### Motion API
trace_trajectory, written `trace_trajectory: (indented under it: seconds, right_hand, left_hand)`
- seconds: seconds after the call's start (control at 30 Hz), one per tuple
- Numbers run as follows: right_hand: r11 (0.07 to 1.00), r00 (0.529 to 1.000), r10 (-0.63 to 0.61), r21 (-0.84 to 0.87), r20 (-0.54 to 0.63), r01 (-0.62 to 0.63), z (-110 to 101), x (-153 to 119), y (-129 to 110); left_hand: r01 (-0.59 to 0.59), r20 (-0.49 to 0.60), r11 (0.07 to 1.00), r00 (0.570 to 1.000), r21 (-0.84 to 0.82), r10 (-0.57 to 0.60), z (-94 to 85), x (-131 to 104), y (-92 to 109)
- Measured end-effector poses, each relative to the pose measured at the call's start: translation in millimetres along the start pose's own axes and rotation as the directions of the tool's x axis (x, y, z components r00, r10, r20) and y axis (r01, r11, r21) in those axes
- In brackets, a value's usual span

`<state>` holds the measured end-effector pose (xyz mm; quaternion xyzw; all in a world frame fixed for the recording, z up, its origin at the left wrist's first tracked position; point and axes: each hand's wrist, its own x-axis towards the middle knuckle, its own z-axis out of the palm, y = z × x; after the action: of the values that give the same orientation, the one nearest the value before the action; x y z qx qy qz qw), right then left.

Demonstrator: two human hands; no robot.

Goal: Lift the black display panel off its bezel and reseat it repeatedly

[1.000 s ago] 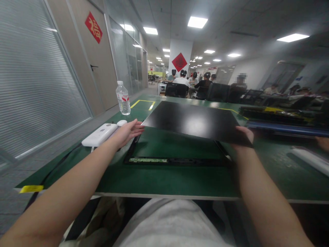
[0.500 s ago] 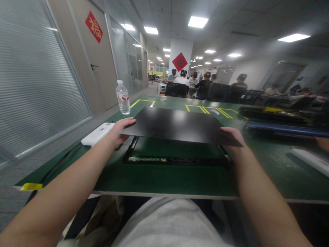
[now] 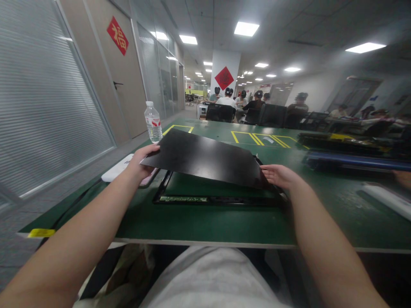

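Note:
A thin black panel (image 3: pixel 205 158) is tilted above the green table, its left end higher than its right. My left hand (image 3: pixel 144 162) is closed on the panel's left edge. At the lower right corner, my right hand (image 3: pixel 278 174) has its fingers stretched out against the panel's edge, the thumb hidden. Beneath the panel lies a black rectangular frame (image 3: pixel 244 201) with a green circuit strip (image 3: pixel 183 199) along its near side. The panel hides the frame's far side.
A water bottle (image 3: pixel 153 122) stands at the far left, behind a white device (image 3: pixel 117 169) and a phone (image 3: pixel 149 179). Yellow tape marks (image 3: pixel 253 137) lie across the table (image 3: pixel 205 226). Dark and blue parts (image 3: pixel 356 160) are stacked at the right; people sit in the background.
The panel has shifted left and its right end has dropped. My left hand moved left with it. My right hand moved left and its fingers straightened.

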<state>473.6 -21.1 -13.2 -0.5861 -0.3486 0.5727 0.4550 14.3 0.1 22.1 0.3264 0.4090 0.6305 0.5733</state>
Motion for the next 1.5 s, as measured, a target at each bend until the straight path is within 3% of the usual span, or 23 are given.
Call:
trace_trajectory:
  seconds: [0.17, 0.43, 0.7, 0.9, 1.17, 1.5]
  right_hand:
    - [0.999, 0.989, -0.035, -0.028, -0.144, 0.031, -4, 2, 0]
    - [0.984, 0.958, -0.093, -0.170, -0.271, 0.048, -5, 0, 0]
    - [0.951, 0.912, -0.129, -0.308, -0.390, 0.003, -6, 0, -3]
    - [0.921, 0.879, -0.202, -0.389, -0.431, 0.021, -16, 10, 1]
    - [0.869, 0.848, -0.269, -0.494, -0.456, 0.010, -15, 10, 3]
    - [0.858, 0.849, -0.291, -0.512, -0.442, 0.027, -12, 9, 4]
  left_hand:
    - [0.006, -0.004, 1.000, 1.000, -0.016, -0.006, -4.5, 6, -6]
    - [-0.094, 0.092, 0.993, 0.992, 0.070, 0.087, -1.1, 2, -12]
    - [-0.085, 0.055, 0.982, 0.996, 0.167, 0.077, 4.6, -2, -19]
    - [-0.049, 0.123, 0.969, 0.992, 0.243, 0.020, 4.7, -3, -25]
    - [-0.017, 0.130, 0.963, 0.991, 0.268, -0.019, 7.8, -7, -25]
    - [-0.001, 0.123, 0.959, 0.992, 0.285, -0.035, 7.5, -6, -25]
